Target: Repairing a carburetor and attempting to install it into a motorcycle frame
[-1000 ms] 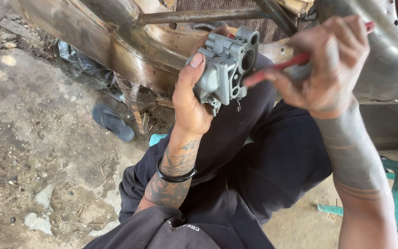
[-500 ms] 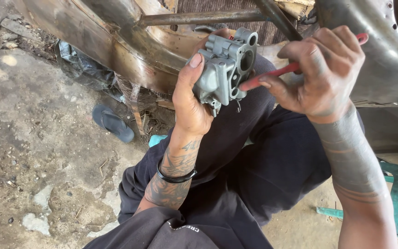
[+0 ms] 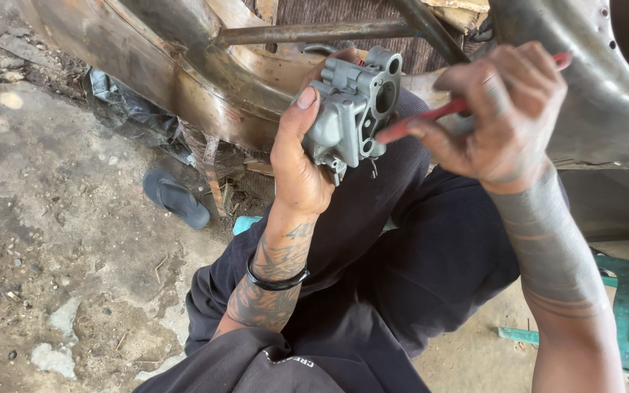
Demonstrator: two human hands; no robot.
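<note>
Left hand point(image 3: 301, 164) wrapped around a grey carburetor point(image 3: 351, 116), thumb up along its near side, fingers behind; grip closed firmly on the casting, held upright above the lap. Right hand point(image 3: 500, 120) just right of the carburetor, fingers curled tight around a red tool point(image 3: 431, 116), grip fully shut on it. Tool tip touching the carburetor's right face, beside a round bore; handle end poking out past the knuckles at upper right. Black band point(image 3: 277, 280) on the left wrist, below the carburetor. Dark trousers point(image 3: 402, 276) under the carburetor, knees drawn up. Behind the carburetor, a rusty metal frame point(image 3: 183, 65) with a brown cross tube point(image 3: 314, 33). Left of and below the carburetor, on the dirt floor point(image 3: 52, 218), a dark sandal point(image 3: 176, 198), well apart. Far right and low from the carburetor, a green stool point(image 3: 620, 291), partly cut off by the edge. Above right, a curved grey panel point(image 3: 606, 102) behind the right hand.
</note>
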